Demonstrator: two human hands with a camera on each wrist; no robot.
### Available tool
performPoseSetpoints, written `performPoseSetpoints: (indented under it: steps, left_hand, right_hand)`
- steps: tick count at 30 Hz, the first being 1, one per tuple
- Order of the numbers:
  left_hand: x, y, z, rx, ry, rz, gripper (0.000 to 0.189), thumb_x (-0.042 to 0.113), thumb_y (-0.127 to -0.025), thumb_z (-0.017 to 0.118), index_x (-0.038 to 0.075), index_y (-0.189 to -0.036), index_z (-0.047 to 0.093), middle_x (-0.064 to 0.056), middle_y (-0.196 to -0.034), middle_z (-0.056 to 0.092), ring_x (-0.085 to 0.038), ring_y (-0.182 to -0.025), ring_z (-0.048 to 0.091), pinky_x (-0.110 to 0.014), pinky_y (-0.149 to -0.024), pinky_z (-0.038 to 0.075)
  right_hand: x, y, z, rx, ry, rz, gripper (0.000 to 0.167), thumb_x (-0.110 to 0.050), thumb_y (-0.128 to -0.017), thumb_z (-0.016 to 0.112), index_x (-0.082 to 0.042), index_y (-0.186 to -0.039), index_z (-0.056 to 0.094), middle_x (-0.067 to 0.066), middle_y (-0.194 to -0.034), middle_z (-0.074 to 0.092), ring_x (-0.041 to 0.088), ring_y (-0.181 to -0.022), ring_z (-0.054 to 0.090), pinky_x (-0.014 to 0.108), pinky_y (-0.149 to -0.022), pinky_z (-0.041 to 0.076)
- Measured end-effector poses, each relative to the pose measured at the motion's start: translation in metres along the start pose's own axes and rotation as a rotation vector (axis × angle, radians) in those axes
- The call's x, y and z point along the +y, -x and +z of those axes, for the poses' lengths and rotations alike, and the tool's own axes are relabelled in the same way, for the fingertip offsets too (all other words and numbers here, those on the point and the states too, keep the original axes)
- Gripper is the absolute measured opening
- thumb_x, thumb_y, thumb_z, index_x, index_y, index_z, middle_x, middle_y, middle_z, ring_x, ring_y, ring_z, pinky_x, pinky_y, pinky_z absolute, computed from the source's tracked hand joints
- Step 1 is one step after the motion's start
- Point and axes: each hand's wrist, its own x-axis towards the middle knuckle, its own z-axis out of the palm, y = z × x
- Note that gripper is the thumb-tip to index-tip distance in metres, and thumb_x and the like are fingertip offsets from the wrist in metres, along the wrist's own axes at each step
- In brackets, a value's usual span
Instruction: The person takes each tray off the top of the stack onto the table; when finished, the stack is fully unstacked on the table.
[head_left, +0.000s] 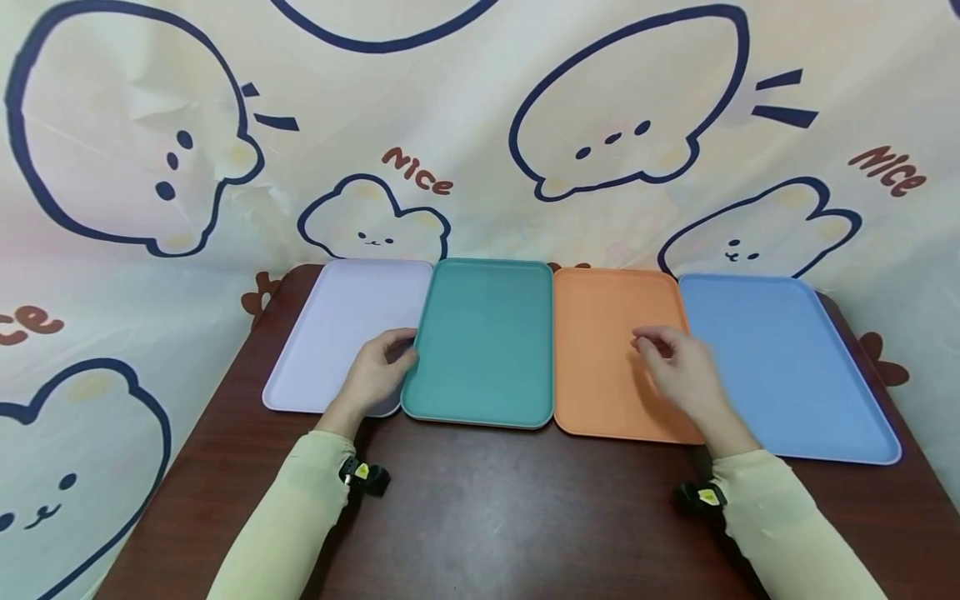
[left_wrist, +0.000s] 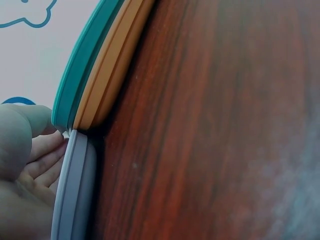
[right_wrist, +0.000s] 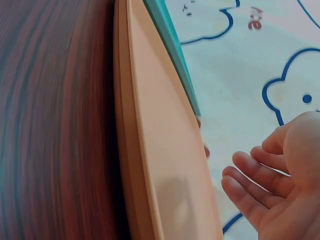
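Note:
Four rectangular trays lie side by side: a lilac tray [head_left: 337, 333], a green tray [head_left: 483, 342], an orange tray [head_left: 596, 358] and a blue tray [head_left: 787, 367]. At the green tray's left edge, my left hand [head_left: 377, 368] touches the rim with thumb and forefinger, above the lilac tray. An orange rim [left_wrist: 97, 75] shows directly under the green one in the left wrist view. My right hand [head_left: 684, 371] hovers over the orange tray's right part, fingers loosely bent. Nothing lies between those fingers [right_wrist: 260, 175] in the right wrist view.
The trays stand along the far side of a dark brown wooden table [head_left: 480, 517]. Behind them hangs a pale cloth [head_left: 480, 117] printed with cartoon bears. Each wrist wears a black strap [head_left: 363, 475] with a small device.

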Motion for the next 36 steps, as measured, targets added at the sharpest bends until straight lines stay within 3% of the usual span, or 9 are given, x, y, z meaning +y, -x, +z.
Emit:
performPoseSetpoints:
  steps: [7, 15, 26, 31, 36]
  left_hand:
    - [0.0, 0.0, 0.0, 0.003, 0.005, 0.0, 0.045, 0.013, -0.109, 0.058, -0.002, -0.152, 0.056, -0.025, -0.155, 0.059, -0.042, -0.146, 0.056, -0.055, -0.123, 0.047]
    - [0.0, 0.001, 0.0, 0.006, 0.009, 0.004, 0.045, 0.012, -0.109, 0.058, -0.003, -0.152, 0.057, -0.026, -0.154, 0.059, -0.043, -0.146, 0.056, -0.056, -0.123, 0.047]
    - [0.001, 0.001, 0.001, 0.009, 0.004, 0.0, 0.045, 0.012, -0.109, 0.058, -0.003, -0.152, 0.056, -0.026, -0.155, 0.059, -0.043, -0.146, 0.056, -0.056, -0.123, 0.047]
    - [0.001, 0.001, 0.001, 0.007, 0.008, -0.002, 0.045, 0.012, -0.109, 0.058, -0.003, -0.152, 0.056, -0.027, -0.155, 0.058, -0.043, -0.147, 0.056, -0.056, -0.123, 0.046]
    - [0.001, 0.0, 0.001, 0.007, 0.012, -0.006, 0.045, 0.013, -0.109, 0.059, -0.003, -0.152, 0.057, -0.026, -0.155, 0.059, -0.042, -0.147, 0.056, -0.055, -0.123, 0.047]
  right_hand:
    - [-0.017, -0.007, 0.02, -0.08, -0.017, 0.026, 0.033, -0.018, -0.113, 0.056, 0.002, -0.135, 0.071, 0.021, -0.121, 0.078, 0.036, -0.106, 0.074, 0.028, -0.078, 0.057]
    - [-0.028, -0.014, 0.045, -0.175, -0.061, 0.067, 0.036, -0.022, -0.112, 0.059, 0.0, -0.138, 0.068, 0.019, -0.122, 0.077, 0.035, -0.111, 0.072, 0.049, -0.091, 0.061]
    - [-0.038, -0.022, 0.079, -0.25, -0.085, 0.105, 0.043, -0.029, -0.109, 0.063, 0.001, -0.14, 0.068, 0.017, -0.12, 0.075, 0.03, -0.105, 0.069, 0.043, -0.092, 0.058]
    - [-0.045, -0.024, 0.089, -0.265, -0.07, 0.11, 0.049, -0.026, -0.104, 0.072, 0.005, -0.141, 0.065, 0.013, -0.107, 0.072, 0.026, -0.096, 0.067, 0.039, -0.088, 0.057]
    - [-0.054, -0.024, 0.096, -0.236, -0.017, 0.119, 0.037, -0.016, -0.1, 0.072, 0.006, -0.129, 0.068, 0.009, -0.096, 0.069, 0.021, -0.085, 0.062, 0.035, -0.084, 0.053]
